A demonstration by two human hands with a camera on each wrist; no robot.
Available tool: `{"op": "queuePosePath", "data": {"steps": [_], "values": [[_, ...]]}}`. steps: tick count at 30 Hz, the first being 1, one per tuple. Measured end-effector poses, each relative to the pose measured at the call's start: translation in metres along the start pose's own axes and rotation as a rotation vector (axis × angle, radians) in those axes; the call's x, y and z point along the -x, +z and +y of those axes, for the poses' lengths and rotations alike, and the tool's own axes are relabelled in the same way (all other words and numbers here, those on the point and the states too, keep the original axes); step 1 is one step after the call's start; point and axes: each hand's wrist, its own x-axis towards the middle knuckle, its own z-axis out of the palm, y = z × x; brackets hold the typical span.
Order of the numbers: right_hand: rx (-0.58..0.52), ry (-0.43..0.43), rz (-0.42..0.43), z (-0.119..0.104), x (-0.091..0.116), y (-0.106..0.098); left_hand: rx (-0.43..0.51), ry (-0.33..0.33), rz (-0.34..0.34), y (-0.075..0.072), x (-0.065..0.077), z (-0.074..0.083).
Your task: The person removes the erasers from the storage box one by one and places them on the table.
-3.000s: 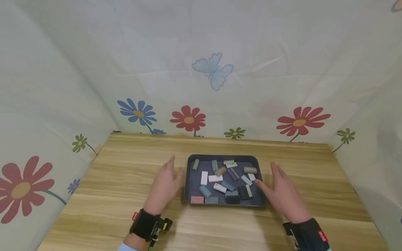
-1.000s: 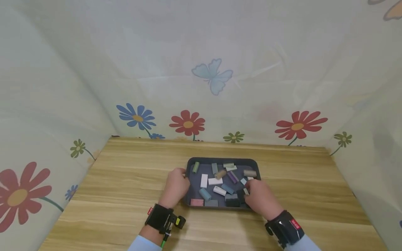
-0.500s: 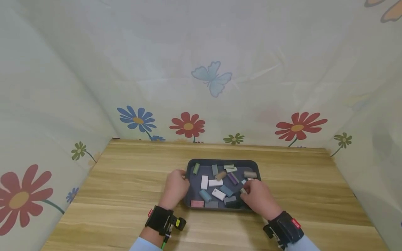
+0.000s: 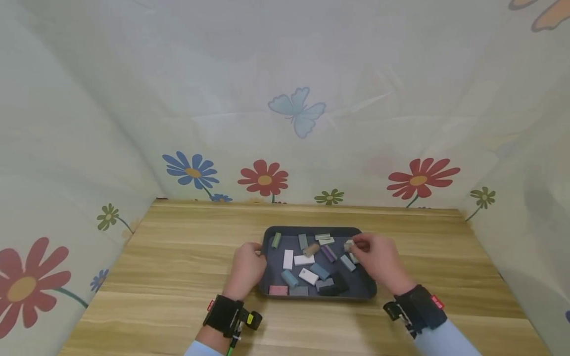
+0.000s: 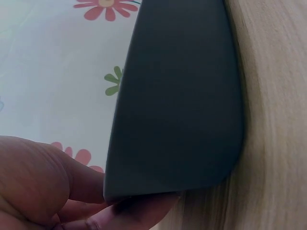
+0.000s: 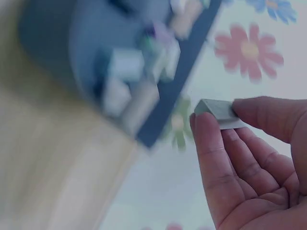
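Note:
A dark grey rectangular tray [image 4: 311, 230] lies on the wooden table, with small blocks scattered inside. My left hand [image 4: 246, 270] grips its left side; in the left wrist view the thumb and fingers pinch the corner of the tray [image 5: 177, 105]. Over the tray's right side, my right hand [image 4: 384, 262] holds a small pale grey-green block [image 6: 218, 110] between thumb and fingertips. Below that hand lie a light blue block [image 4: 348, 263] and a black block [image 4: 340, 282]. A pink block [image 4: 278, 290] sits at the near left corner.
Also in the tray are white blocks [image 4: 288, 259], a purple block [image 4: 328, 253], a brown block [image 4: 311, 249] and a green block [image 4: 276, 240]. The wooden table [image 4: 191, 247] meets a flower-printed curtain [image 4: 222, 123] behind and at both sides.
Both hands, open beside the tray at first, came in to it. My left hand took hold of the tray's side. My right hand picked up the pale block and moved it back, away from me.

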Motion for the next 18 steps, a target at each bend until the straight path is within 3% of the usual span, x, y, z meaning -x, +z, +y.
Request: {"op": "queuePosePath", "data": {"steps": [5,9,13,18], "values": [[-0.051,0.013,0.046,0.024,-0.026,-0.052,-0.002,0.028,0.022,0.0,-0.002,-0.002],[-0.069,0.042,0.049,0.054,-0.043,-0.079,-0.013,0.037,0.047,0.001,-0.003,-0.002],[-0.1,0.175,-0.025,0.081,-0.053,-0.083,-0.031,0.03,0.057,0.0,-0.003,-0.001],[-0.17,0.309,-0.068,0.099,-0.061,-0.069,-0.073,0.05,0.072,0.001,-0.004,0.002]]}}
